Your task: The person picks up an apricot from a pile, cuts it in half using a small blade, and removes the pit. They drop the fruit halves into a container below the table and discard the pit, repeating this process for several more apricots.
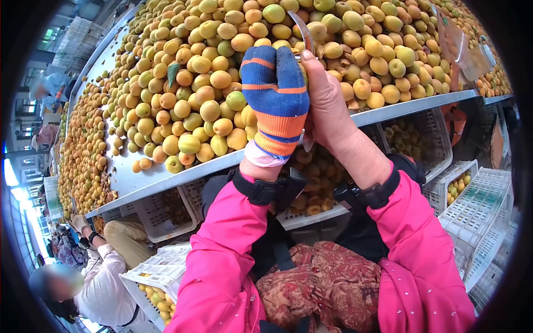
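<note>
My left hand (275, 102), in a blue and orange knitted glove, is closed with its fingers curled over. A thin strip of yellow apricot (303, 75) shows between the glove and my right thumb; the glove hides the rest. My bare right hand (327, 102) is closed on a curved knife (302, 32), its metal blade pointing up and away from me. Both hands are pressed close together above the near edge of the table. Beyond them lies a broad heap of yellow, orange and greenish apricots (211, 111).
The metal table's rim (388, 111) runs across in front of me. Crates of fruit stand below, including a white crate (333, 213) under my hands. Stacked white crates (480, 205) are at right. A co-worker (105, 283) sits at left beside another crate (161, 266).
</note>
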Tool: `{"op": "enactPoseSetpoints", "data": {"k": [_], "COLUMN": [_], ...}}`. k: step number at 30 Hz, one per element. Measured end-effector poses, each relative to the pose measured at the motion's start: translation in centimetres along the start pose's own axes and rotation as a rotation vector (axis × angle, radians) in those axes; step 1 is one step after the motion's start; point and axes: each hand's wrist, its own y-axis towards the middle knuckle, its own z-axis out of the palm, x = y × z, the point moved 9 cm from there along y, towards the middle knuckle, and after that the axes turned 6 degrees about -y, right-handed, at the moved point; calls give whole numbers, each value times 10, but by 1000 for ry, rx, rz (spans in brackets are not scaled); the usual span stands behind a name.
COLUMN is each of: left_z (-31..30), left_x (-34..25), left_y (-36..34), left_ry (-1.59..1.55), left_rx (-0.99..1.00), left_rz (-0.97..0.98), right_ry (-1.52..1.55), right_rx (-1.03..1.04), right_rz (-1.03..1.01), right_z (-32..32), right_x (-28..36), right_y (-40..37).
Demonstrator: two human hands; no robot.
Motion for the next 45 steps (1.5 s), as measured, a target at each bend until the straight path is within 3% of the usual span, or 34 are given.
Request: {"op": "enactPoseSetpoints", "data": {"k": [3,5,6,7,8,9,10,12,14,16,17,19,21,22,24,25,28,32,34,35,38,42,44,45], "left_z": [3,3,6,5,16,27,24,7,-27,-40,-36,-18,2,5,16,23,15,15,20,18,19,32,39,44], "left_x": [-6,-10,-15,-20,-42,-58,-56,-48,-15,71,90,92,82,79,71,66,63,74,74,78,92,81,80,82], "left_y": [2,3,4,5,-2,-11,-11,-7,7,-14,-28,-40,-49,-50,-57,-57,-54,-60,-62,-65,-73,-77,-87,-92], "left_ry": [120,140,160,159,221,284,283,348,427,-760,-922,-995,-1099,-1099,-959,-1149,-904,-953,-974,-965,-918,-889,-916,-935], "left_rx": [83,100,116,114,223,332,330,239,34,-267,-383,-199,-30,-29,196,330,307,193,172,111,67,62,64,166], "left_rz": [171,198,227,227,395,566,564,544,222,-694,-1020,-1153,-1309,-1313,-1339,-1310,-1308,-1285,-1315,-1327,-1311,-1270,-1348,-1412], "right_ry": [1,20,19,41,65,166,164,176,275,243,240,-163,-239,-315,-366,-530,-784,-641,-248,-72,92,161,175,160], "right_rx": [39,223,222,163,104,-155,-157,260,311,339,344,243,177,106,104,160,231,220,67,-111,-201,-206,-213,-213], "right_rz": [163,354,355,363,370,480,481,483,480,416,418,253,168,79,32,-11,-55,-151,-73,-225,-188,-355,-419,-455], "right_z": [-2,9,9,6,5,15,5,19,22,20,21,7,-3,-12,-19,-14,-10,-9,-35,-36,-40,-53,-54,-54], "right_x": [-9,-14,-16,-21,-25,-5,-13,-25,-20,-9,-7,3,10,19,28,33,33,44,48,59,78,88,95,101], "right_y": [-2,-12,-11,-8,-6,-21,-18,-12,-7,-7,-7,0,6,10,14,15,17,19,27,22,14,18,18,17]}}
